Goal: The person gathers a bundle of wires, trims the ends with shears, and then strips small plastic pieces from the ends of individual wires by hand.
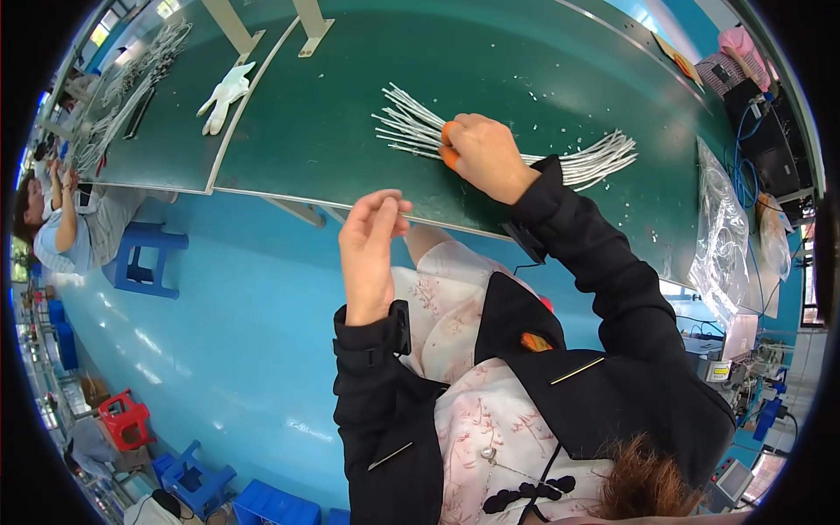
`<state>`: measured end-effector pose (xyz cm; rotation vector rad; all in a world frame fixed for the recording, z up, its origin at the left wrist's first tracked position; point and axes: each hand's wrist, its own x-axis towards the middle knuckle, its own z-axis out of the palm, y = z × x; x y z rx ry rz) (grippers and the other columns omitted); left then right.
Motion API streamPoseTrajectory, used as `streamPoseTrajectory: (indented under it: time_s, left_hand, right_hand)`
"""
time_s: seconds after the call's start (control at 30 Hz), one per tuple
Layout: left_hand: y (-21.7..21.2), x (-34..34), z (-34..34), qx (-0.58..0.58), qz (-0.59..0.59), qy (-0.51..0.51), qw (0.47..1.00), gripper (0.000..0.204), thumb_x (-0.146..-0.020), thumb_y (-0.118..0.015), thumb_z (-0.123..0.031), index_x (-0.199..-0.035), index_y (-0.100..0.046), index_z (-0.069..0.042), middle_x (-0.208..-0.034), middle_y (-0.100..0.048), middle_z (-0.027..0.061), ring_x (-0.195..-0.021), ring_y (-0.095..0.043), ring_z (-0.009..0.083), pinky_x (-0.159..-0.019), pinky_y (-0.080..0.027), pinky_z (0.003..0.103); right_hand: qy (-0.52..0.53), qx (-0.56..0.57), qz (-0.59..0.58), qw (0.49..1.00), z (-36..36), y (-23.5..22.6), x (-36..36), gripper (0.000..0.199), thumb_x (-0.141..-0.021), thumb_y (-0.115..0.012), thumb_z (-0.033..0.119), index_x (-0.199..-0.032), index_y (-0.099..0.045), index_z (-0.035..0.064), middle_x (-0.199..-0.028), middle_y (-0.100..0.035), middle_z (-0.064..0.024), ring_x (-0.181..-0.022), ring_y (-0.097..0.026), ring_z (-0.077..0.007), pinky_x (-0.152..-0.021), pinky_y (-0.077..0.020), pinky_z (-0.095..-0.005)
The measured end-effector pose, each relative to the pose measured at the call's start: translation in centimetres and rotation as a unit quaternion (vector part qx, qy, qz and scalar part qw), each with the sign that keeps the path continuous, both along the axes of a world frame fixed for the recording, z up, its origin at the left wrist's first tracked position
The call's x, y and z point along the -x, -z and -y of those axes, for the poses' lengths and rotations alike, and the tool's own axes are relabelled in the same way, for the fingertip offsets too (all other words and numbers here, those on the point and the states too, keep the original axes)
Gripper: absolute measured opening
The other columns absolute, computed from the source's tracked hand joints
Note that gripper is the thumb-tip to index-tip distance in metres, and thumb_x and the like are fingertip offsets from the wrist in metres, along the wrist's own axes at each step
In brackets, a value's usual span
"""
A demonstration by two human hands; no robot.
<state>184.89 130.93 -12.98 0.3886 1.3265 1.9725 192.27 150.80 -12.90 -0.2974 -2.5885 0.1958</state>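
Note:
A bundle of thin white cables (597,161) lies across the green table near its front edge, its ends fanned out to both sides. My right hand (490,156) is closed over the bundle's middle, with orange finger covers on the thumb and a finger. The hand hides that stretch of cable. My left hand (372,249) is raised in front of the table edge, left of the bundle and apart from it. Its fingers are curled with the thumb against them; anything between them is too small or hidden to make out.
Small white scraps dot the green tabletop (350,114). A white glove (227,98) lies at the left, near more cables (140,79). Clear plastic bags (719,232) hang at the right end. Leftward, another person (74,219) sits near a blue stool (147,258).

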Motion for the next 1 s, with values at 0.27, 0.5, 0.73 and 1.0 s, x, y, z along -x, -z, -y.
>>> streamPoseTrajectory:
  time_s: [0.27, 0.5, 0.73, 1.0]
  left_hand:
    - [-1.1, -1.2, -3.0, -0.006, 0.007, 0.020, 1.000, 0.022, -0.088, -0.059, -0.011, -0.106, -0.057, 0.002, -0.092, -0.063, 0.0069, -0.077, -0.054, 0.0101, -0.074, -0.044, 0.024]
    - [-1.6, -2.3, -2.6, -0.036, 0.042, 0.016, 0.998, 0.023, -0.086, -0.061, -0.008, -0.105, -0.056, 0.004, -0.095, -0.062, 0.0093, -0.077, -0.055, 0.0122, -0.075, -0.045, 0.025]
    - [-1.4, -2.6, -2.4, -0.055, 0.062, 0.010, 0.997, 0.019, -0.085, -0.062, -0.006, -0.101, -0.056, 0.003, -0.092, -0.063, 0.0101, -0.078, -0.056, 0.0127, -0.074, -0.045, 0.025]
    - [-1.4, -3.1, -2.5, -0.027, -0.013, -0.023, 0.999, 0.017, -0.084, -0.063, -0.003, -0.098, -0.056, 0.002, -0.087, -0.063, 0.0086, -0.073, -0.056, 0.0122, -0.070, -0.046, 0.024]
  right_hand:
    - [-0.032, 0.312, -0.021, 0.949, 2.5, -4.6, -4.8, 0.014, -0.074, -0.070, 0.009, -0.082, -0.062, 0.0008, -0.065, -0.054, -0.0059, -0.052, -0.044, -0.0133, -0.048, -0.0370, -0.0267]
    - [-0.046, 0.326, -0.029, 0.944, 3.6, -4.7, -6.0, 0.015, -0.073, -0.071, 0.008, -0.083, -0.062, 0.0013, -0.064, -0.052, -0.0039, -0.051, -0.042, -0.0107, -0.047, -0.0343, -0.0244]
    - [-0.070, 0.329, -0.045, 0.941, 3.6, -4.0, -6.4, 0.016, -0.073, -0.071, 0.007, -0.084, -0.061, 0.0016, -0.066, -0.052, -0.0043, -0.052, -0.042, -0.0115, -0.047, -0.0346, -0.0252]
    - [-0.072, 0.352, -0.028, 0.933, 3.7, -4.0, -6.9, 0.016, -0.073, -0.070, 0.006, -0.086, -0.061, 0.0018, -0.069, -0.055, -0.0056, -0.053, -0.045, -0.0143, -0.048, -0.0359, -0.0267]
